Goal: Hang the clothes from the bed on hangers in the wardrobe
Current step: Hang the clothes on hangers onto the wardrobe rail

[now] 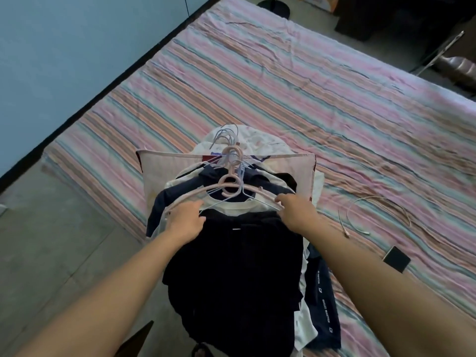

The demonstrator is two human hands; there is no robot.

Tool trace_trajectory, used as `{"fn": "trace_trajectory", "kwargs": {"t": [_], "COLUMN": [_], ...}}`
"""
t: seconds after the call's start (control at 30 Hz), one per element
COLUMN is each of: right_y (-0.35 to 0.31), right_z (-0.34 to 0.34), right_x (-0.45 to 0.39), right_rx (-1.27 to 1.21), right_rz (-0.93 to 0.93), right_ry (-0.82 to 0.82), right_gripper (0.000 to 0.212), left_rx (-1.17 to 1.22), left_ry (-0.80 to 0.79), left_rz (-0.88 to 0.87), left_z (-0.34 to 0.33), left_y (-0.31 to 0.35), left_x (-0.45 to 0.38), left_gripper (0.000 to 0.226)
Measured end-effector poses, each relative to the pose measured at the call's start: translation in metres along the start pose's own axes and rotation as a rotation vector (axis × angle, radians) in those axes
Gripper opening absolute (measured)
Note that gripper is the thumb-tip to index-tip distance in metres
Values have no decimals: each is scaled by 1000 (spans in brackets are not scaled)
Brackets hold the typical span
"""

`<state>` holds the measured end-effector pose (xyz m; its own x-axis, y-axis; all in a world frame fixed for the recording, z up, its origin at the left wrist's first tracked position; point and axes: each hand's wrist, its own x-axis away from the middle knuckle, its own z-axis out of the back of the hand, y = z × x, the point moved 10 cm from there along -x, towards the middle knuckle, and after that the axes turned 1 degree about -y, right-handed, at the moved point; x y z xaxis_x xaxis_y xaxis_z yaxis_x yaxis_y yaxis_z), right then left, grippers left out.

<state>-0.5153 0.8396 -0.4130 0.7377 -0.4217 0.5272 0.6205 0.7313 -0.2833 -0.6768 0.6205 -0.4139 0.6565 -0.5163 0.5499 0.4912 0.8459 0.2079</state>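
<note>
Two bare hands reach forward over a stack of clothes (231, 266) lying at the near edge of the bed (283, 86), at about 6 o'clock in the view. The topmost garment is dark, almost black, with white and navy pieces showing beneath it and spilling toward 5 o'clock. The left hand (185, 217) has its fingers curled around the left arm of a pink hanger (228, 188) that lies on top of the stack; the fingertips are hidden under the hanger's arm. The right hand (296, 210) has its fingers bent down onto the hanger's right arm, gripping it where it meets a thin wire hanger (242, 199). Just beyond the hands, toward 12 o'clock, several hanger hooks (226, 136) bunch together, pink and pale blue, over a pink-trimmed pillow (157, 166) and a white garment.

At 3 o'clock from the stack a thin white cable (373, 212) loops on the sheet, and a dark flat phone-like object (396, 258) lies near the bed's edge at 4 o'clock. The bed carries a wrinkled sheet striped in pink, orange, teal and white. A grey floor (51, 240) spreads at 8 o'clock, a pale blue wall (64, 47) rises at 10 o'clock, and dark furniture (412, 16) stands at 1 o'clock.
</note>
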Motion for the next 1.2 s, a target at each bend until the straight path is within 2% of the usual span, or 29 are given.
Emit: {"fn": "trace_trajectory", "kwargs": {"t": [0.27, 0.33, 0.4, 0.43, 0.5, 0.6, 0.87, 1.2], "right_y": [22, 25, 26, 26, 26, 25, -14, -95], "right_z": [-44, -48, -48, -47, -45, -35, 25, 89], "right_x": [-28, -31, -31, -31, -28, -16, 26, 141], "right_rx": [-80, -96, -113, -123, -157, -228, -369, -322], "right_rz": [-13, -3, -2, 1, -9, -35, 96, 331], "right_ry": [-70, -53, -25, -10, 9, 41, 198, 368], "right_gripper": [35, 27, 6, 5, 15, 18, 17, 17], "left_rx": [19, 49, 79, 85, 103, 182, 275, 384], "left_ry": [-63, -38, 2, 23, 60, 98, 244, 518], "left_rz": [13, 23, 50, 67, 89, 82, 0, -94], "left_z": [-43, -47, -47, -45, -38, -25, 37, 105], "left_y": [3, 1, -1, -2, -4, -6, -14, -49], "left_x": [-32, -35, -36, -35, -31, -19, 39, 180], "left_gripper": [36, 27, 12, 9, 9, 8, 7, 10]}}
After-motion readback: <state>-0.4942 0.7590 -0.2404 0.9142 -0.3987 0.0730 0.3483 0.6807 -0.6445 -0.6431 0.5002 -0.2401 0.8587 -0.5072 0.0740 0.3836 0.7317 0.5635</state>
